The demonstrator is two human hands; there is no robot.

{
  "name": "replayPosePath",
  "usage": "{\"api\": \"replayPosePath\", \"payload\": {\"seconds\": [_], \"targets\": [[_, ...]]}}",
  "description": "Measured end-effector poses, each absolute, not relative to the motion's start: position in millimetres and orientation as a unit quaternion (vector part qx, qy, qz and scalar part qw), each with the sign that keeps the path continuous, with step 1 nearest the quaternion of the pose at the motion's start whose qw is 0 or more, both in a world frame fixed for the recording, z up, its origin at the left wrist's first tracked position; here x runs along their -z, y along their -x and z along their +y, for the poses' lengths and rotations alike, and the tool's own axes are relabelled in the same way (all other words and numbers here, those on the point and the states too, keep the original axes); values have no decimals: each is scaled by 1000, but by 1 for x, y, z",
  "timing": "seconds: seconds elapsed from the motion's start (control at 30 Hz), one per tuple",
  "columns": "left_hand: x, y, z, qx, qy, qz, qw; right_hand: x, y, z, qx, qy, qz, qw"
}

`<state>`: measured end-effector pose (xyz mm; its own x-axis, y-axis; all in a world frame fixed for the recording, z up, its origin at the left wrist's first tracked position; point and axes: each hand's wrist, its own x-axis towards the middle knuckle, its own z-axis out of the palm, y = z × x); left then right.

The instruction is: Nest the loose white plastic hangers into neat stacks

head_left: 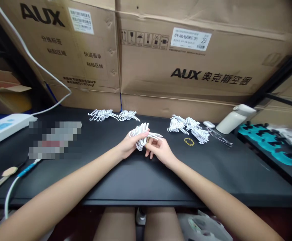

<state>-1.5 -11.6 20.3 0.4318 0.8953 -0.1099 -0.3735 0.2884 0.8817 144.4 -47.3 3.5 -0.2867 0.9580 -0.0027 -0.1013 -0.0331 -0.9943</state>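
Note:
A bundle of white S-shaped hooks (141,135) is held just above the black table, in front of me. My left hand (128,146) is closed around its left side, with the thumb across the front. From the right, my right hand (163,151) pinches at the bundle's stems, which stick out past its fingers. A small yellowish bit shows at these fingertips, too small to make out. Off to the right lies a yellow rubber band (189,142), beside more white hooks (200,134) in a pile.
Two more hook piles (102,114) lie at the back left. A white bottle (232,120) and glasses (221,138) are at the right, near a turquoise-and-black item (266,142). A white power strip (6,129) sits left. Large cardboard boxes (146,70) wall off the back.

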Motion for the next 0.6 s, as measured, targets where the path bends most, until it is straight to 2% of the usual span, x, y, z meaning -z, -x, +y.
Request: {"api": "replayPosePath", "payload": {"seconds": [0.1, 0.37, 0.43, 0.6], "targets": [[-17, -1, -10, -461, -410, 324, 717, 4, -141, -49, -491, 429, -585, 482], [-15, -2, -8, -478, -392, 316, 720, 0, -143, -58, -292, 471, -683, 476], [-17, -1, -7, -476, -376, 318, 729, -1, -141, -58, -314, 458, -673, 489], [-22, 3, -5, -470, -351, 296, 753, -4, -137, -53, -578, 373, -495, 531]]}}
